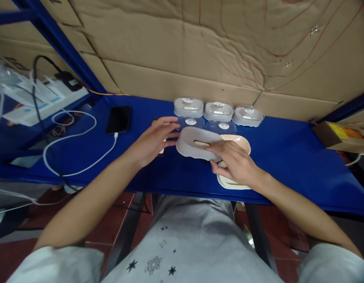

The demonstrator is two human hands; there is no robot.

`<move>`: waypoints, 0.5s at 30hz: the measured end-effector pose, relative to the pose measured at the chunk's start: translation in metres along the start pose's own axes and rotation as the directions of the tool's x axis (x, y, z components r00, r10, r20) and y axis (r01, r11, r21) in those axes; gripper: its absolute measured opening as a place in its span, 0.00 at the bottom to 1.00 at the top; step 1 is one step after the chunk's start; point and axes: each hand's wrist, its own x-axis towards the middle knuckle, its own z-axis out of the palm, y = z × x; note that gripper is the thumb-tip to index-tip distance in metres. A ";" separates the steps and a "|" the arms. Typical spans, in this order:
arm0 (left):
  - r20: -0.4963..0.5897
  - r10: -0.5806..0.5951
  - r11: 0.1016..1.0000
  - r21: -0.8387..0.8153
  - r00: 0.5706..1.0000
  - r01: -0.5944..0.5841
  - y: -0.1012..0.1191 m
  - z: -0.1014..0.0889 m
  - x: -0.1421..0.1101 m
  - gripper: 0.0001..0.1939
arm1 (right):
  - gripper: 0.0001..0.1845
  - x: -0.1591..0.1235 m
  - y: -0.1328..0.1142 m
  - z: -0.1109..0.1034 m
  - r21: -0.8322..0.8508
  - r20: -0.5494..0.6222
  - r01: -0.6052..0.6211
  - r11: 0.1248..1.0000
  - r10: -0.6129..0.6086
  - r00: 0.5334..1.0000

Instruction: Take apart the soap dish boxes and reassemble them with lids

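Note:
My right hand (236,163) pinches the right end of a grey oval plastic shell (189,142) with a slot in its top, thumb below and fingers above. The shell is held over the table, slightly tilted. At its left end my left hand (151,143) has its fingers stretched out and apart, the tips close to the shell; whether they touch it I cannot tell. A peach-coloured tray (241,142) and a cream tray (229,183) lie beneath and behind my right hand, partly hidden. Just behind the shell are two clear lids (186,122) (219,127) with round stickers.
Three grey boxes with clear stickered lids (188,107) (219,111) (248,116) stand along the cardboard wall (158,78). A black phone (118,119) with a white cable (81,173) lies left on the blue table (288,165). A power strip (49,108) sits far left, a cardboard box (332,137) at right.

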 end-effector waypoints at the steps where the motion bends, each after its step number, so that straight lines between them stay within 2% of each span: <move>1: 0.081 -0.125 0.987 -0.088 0.989 0.132 0.004 0.004 0.007 0.20 | 0.23 0.001 0.004 0.001 -0.005 -0.013 0.013 1.000 -0.013 1.000; 2: 0.178 -0.213 0.958 -0.155 0.961 0.241 0.007 0.008 0.011 0.23 | 0.24 0.004 0.008 0.002 -0.010 -0.017 0.031 0.999 -0.032 0.999; 3: 0.248 -0.243 0.931 -0.212 0.938 0.298 0.010 0.012 0.013 0.24 | 0.24 0.007 0.012 0.004 -0.011 -0.012 0.053 0.999 -0.053 0.999; 5: 0.285 -0.197 0.909 -0.305 0.938 0.284 0.014 0.015 0.013 0.21 | 0.26 0.017 0.024 0.008 0.009 0.031 0.077 0.997 -0.077 0.997; 7: 0.199 -0.088 0.918 -0.364 0.976 0.157 0.020 0.009 0.017 0.16 | 0.29 0.031 0.040 0.015 0.041 0.070 0.038 0.998 -0.041 0.997; 10: 0.042 0.068 0.938 -0.343 0.997 -0.050 0.033 -0.017 0.037 0.17 | 0.34 0.054 0.068 0.031 0.076 0.099 -0.157 0.985 0.149 0.984; 12: 0.008 0.136 0.943 -0.307 0.991 -0.127 0.039 -0.037 0.056 0.17 | 0.35 0.066 0.084 0.046 0.078 0.249 -0.250 0.965 0.224 0.942; 13: 0.004 0.150 0.943 -0.300 0.989 -0.142 0.040 -0.044 0.064 0.17 | 0.36 0.070 0.090 0.053 0.057 0.356 -0.277 0.959 0.240 0.903; 15: -0.048 0.136 0.938 -0.314 0.989 -0.145 0.038 -0.054 0.076 0.16 | 0.37 0.076 0.095 0.066 -0.011 0.548 -0.301 0.954 0.257 0.796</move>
